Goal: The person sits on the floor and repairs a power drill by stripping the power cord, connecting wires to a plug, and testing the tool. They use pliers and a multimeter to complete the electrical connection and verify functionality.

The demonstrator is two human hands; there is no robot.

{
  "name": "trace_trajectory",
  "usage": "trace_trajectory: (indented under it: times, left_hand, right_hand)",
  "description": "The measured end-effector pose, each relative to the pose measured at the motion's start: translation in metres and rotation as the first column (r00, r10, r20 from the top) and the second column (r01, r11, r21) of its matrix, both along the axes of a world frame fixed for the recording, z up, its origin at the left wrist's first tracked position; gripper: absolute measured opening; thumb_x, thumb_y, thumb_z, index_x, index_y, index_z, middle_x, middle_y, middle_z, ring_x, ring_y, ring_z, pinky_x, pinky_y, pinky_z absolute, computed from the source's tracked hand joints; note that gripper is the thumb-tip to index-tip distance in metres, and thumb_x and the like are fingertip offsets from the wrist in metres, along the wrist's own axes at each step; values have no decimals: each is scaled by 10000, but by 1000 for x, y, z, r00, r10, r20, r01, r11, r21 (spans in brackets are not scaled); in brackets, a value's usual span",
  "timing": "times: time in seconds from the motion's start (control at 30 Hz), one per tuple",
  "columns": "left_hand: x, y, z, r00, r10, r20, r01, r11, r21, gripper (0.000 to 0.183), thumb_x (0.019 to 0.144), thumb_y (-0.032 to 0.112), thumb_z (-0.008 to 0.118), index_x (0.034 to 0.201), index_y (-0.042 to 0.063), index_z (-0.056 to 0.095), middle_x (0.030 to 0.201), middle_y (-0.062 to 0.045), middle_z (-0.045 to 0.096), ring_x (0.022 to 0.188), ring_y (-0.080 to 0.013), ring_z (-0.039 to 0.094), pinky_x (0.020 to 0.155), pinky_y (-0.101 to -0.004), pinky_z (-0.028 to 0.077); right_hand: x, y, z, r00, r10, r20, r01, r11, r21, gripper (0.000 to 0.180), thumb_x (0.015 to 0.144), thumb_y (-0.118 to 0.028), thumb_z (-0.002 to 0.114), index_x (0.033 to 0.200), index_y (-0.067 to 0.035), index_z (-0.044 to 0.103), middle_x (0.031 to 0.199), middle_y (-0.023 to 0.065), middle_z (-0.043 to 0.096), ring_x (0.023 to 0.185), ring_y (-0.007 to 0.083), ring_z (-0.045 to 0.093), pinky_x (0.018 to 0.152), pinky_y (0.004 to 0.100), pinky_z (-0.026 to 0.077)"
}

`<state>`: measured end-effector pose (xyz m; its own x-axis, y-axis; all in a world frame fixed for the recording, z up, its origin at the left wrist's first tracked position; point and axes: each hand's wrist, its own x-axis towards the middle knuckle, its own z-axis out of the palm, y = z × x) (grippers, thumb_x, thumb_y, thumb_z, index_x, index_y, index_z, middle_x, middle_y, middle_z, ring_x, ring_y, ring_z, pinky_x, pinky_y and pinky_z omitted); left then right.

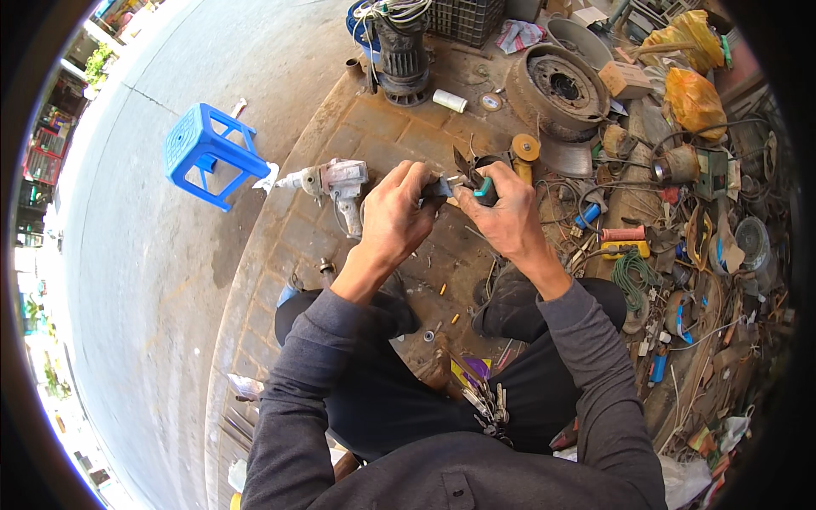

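My left hand (403,207) grips a small dark grey part (440,187) whose kind I cannot tell. A light-coloured bit of it meets what my right hand holds. Closed around the teal and black handle (486,190) of a hand tool is my right hand (507,207); pointed dark blades or jaws stick up from the tool beside my fingers. A worn electric power tool (338,180) lies on the paving left of my left hand. Just beyond my right hand is a yellow-bodied grinder (525,153) with a round disc. My fingers hide much of both held things.
A blue plastic stool (213,153) stands on the road at the left. Ahead are a cast metal pump or motor (403,64), a white roll (449,101) and a rusty wheel rim (561,86). Wires, tools and scrap crowd the right side, with a green cord coil (632,278). Keys (491,408) lie near my lap.
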<state>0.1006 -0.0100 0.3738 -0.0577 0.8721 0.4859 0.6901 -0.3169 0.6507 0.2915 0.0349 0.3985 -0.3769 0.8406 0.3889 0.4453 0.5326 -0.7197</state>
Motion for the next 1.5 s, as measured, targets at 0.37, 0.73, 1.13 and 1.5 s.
trace_trajectory:
  times: [0.37,0.73,1.13,1.5]
  left_hand:
    - [-2,-1,1,996,-53,-69,56,998,32,294,728,22,836,910,44,606,874,-126,642,789,-353,664,674,-418,531]
    - [-3,-1,1,996,-56,-69,58,998,37,273,745,25,817,911,42,602,868,-135,635,798,-365,663,678,-432,533]
    - [-4,-4,3,996,-84,-37,85,996,12,279,748,23,813,922,32,595,873,-145,628,800,-377,663,676,-437,529]
    - [-4,-3,4,991,-134,11,134,991,-4,288,748,37,823,908,30,584,855,-140,602,764,-368,646,658,-426,520]
  right_hand:
    - [6,5,-4,994,101,52,-102,995,13,257,856,-133,805,975,30,646,807,171,632,690,297,619,645,394,505]
    - [7,5,-7,986,40,-164,-112,880,-462,191,912,-145,780,992,3,690,801,-4,643,734,66,574,619,295,487]
    - [9,10,-11,946,6,-323,-243,674,-698,242,889,-154,807,1058,-25,690,808,-25,638,656,50,545,566,231,414]
    - [15,10,-6,916,-1,-402,-311,631,-710,236,869,-150,794,1040,-37,677,776,-24,621,626,57,545,532,227,399]
